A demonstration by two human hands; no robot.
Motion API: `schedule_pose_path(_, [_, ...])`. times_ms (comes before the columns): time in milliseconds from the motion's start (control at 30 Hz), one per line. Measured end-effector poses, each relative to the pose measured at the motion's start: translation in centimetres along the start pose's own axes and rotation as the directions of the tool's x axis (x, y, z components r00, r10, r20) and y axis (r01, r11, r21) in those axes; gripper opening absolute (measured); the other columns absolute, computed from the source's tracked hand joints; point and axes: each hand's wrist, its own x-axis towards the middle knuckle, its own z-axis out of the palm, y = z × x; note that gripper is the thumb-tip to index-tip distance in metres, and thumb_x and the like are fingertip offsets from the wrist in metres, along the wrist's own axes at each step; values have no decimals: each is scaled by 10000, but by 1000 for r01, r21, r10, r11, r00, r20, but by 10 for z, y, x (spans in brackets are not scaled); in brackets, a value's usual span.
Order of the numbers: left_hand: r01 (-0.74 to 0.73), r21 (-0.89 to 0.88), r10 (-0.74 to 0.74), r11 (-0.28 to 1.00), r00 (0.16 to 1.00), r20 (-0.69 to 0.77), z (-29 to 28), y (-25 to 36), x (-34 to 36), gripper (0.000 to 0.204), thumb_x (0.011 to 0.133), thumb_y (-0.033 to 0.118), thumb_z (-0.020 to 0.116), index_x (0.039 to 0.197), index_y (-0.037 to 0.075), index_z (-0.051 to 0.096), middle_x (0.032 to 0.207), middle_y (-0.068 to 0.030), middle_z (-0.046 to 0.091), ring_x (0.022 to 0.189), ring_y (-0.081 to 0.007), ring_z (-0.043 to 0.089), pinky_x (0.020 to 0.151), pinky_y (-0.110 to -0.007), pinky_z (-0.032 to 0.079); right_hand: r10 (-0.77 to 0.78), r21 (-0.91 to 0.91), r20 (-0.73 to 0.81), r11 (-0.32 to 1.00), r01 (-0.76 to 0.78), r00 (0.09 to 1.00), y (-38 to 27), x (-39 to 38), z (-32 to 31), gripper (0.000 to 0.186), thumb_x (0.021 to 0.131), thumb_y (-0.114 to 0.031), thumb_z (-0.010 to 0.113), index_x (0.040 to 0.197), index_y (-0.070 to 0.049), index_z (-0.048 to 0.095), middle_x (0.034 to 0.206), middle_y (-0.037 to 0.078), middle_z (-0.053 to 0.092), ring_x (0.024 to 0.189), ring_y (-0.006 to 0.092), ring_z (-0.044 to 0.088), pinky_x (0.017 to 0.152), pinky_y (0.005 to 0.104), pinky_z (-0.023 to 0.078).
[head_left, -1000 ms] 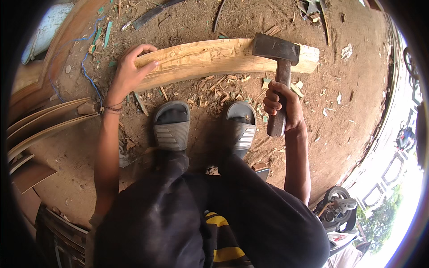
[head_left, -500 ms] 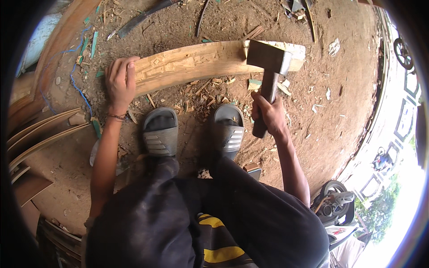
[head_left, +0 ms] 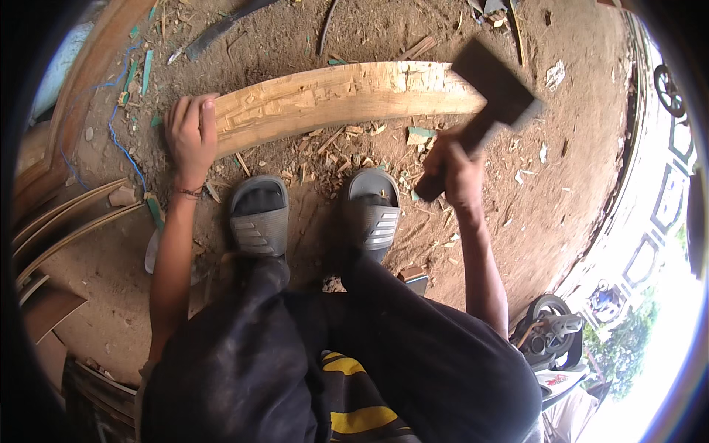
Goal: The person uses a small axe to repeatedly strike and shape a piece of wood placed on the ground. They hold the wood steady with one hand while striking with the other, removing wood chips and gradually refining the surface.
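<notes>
Head view: a hewn wooden plank (head_left: 325,103) is lying crosswise on the dirt ground (head_left: 591,170), beyond the grey slide sandals (head_left: 258,225). The left hand (head_left: 193,136) is holding its left end, fingers bent and close together. The right hand (head_left: 459,173) is wrapping its fingers around the handle of a hatchet (head_left: 496,81), whose blurred head is hiding the plank's right end; whether they are touching, I cannot tell. Wood chips (head_left: 330,140) are littering the near side.
</notes>
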Motion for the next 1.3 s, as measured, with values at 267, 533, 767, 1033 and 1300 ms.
schedule_pose_path(267, [2,23,-2,1000,1000,-3,-1,-1,-3,188,956,190,518,963,100,684,852,-69,611,845,-280,578,781,-392,421,150,-231,7,962,-145,989,9,2,-35,170,866,-210,630,836,-51,576,571,17,530,444,104,489,432,252,418])
schedule_pose_path(533, [13,26,-13,1000,1000,0,1,-1,-2,184,951,204,536,956,95,684,847,-70,611,841,-277,579,771,-388,419,-383,480,-101,789,382,918,-32,9,-15,226,904,-255,607,773,-83,540,599,35,548,504,136,524,483,318,457])
schedule_pose_path(767, [25,33,-25,999,1000,-9,1,-1,-3,184,950,200,535,930,82,675,852,-77,615,842,-282,583,767,-389,418,218,4,-93,976,-218,972,68,6,-25,129,875,-110,626,869,-34,522,543,48,499,412,140,463,425,305,427])
schedule_pose_path(1033, [-6,72,7,997,1000,-12,2,-2,-2,193,948,215,546,933,68,670,849,-80,615,843,-284,582,777,-387,421,-102,273,-160,951,144,982,11,-8,-34,168,914,-169,546,777,-111,466,567,3,409,480,114,420,464,286,415])
schedule_pose_path(1300, [11,106,-9,994,1000,-21,2,0,-1,190,944,228,560,907,71,661,829,-80,603,832,-284,577,762,-394,418,-152,-189,41,969,157,988,31,12,-17,211,862,-202,599,689,-86,563,548,17,525,487,118,519,494,307,466])
